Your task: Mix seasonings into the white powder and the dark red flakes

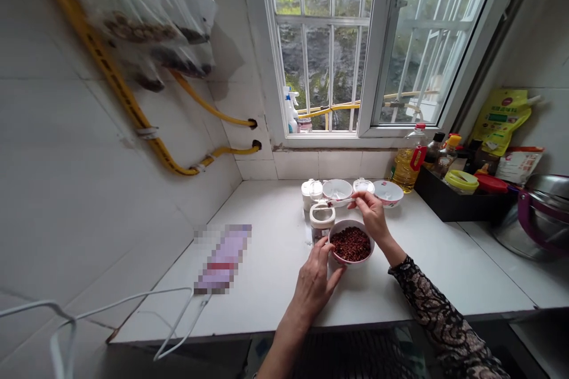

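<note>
A bowl (372, 241) with a pale rim stands on the counter, filled with dark red bits that look like dried chilli. My left hand (315, 279) grips its left side, thumb at the front and fingers along the rim. Between the fingertips of my right hand (372, 216) is a small white spoon (340, 203), held level behind the bowl. The spoon's far end is over a clear jar (322, 233) with a white rim, just left of the bowl. What lies in the spoon is too small to make out.
Behind stand a white-lidded jar (308, 194), a white bowl (338, 189) and a patterned bowl (388, 192). An oil bottle (405, 167), a black condiment box (438, 195) and a steel pot (518, 226) are at right. A white wire rack (175, 334) juts in at left.
</note>
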A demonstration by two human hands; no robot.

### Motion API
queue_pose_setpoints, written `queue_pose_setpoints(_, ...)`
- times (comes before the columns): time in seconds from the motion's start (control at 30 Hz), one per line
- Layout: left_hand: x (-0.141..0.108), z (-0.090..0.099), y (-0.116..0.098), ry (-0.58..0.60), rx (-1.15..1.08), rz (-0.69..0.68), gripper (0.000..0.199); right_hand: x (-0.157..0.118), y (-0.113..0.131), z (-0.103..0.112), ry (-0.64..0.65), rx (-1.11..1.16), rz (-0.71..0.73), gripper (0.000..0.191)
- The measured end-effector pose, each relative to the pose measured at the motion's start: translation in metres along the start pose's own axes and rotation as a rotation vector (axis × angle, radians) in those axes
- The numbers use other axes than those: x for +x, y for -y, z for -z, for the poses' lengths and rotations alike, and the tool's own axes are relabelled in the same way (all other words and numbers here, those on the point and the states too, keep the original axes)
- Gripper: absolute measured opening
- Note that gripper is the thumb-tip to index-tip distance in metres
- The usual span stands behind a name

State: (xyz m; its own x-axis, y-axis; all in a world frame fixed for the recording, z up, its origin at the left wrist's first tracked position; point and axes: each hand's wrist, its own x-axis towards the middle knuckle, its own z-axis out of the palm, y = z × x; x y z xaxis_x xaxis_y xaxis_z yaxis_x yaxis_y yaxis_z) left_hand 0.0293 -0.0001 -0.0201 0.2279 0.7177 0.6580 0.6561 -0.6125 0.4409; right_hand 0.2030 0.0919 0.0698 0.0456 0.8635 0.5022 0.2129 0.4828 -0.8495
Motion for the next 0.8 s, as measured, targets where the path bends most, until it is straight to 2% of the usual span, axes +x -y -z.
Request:
queue_pose_setpoints(0.07, 0.000, 0.000, 0.000, -0.002, 0.005, -0.004, 0.046, -0.005, 0.005, -0.008, 0.051, -0.168, 0.179, 0.018)
queue_pose_setpoints(0.17, 0.001, 0.000, 0.000, -0.013, -0.003, -0.015, 0.045, -0.011, 0.008, -0.013, 0.223, -0.377, 0.432, 0.018)
queue_pose_setpoints(0.23, 0.001, 0.001, -0.001, -0.018, -0.009, -0.020, 0.045, -0.012, 0.008, -0.010, 0.265, -0.409, 0.500, 0.020)
queue_pose_setpoints(0.3, 0.001, 0.002, -0.001, -0.012, -0.002, -0.022, 0.046, -0.010, 0.008, -0.001, 0.194, -0.386, 0.466, 0.019)
queue_pose_setpoints(0.4, 0.002, 0.003, -0.002, -0.002, 0.015, -0.028, 0.049, -0.006, 0.005, 0.015, 0.088, -0.368, 0.331, 0.018)
queue_pose_setpoints(0.5, 0.002, 0.004, -0.002, -0.004, 0.015, -0.028, 0.049, -0.005, -0.002, 0.022, 0.146, -0.408, 0.234, 0.019)
queue_pose_setpoints(0.67, 0.002, 0.004, -0.002, -0.007, 0.013, -0.026, 0.049, -0.012, -0.011, 0.009, 0.333, -0.389, 0.136, 0.019)
queue_pose_setpoints(0.8, 0.001, 0.003, -0.001, -0.002, 0.014, -0.026, 0.049, -0.012, -0.013, 0.008, 0.284, -0.236, -0.074, 0.017)
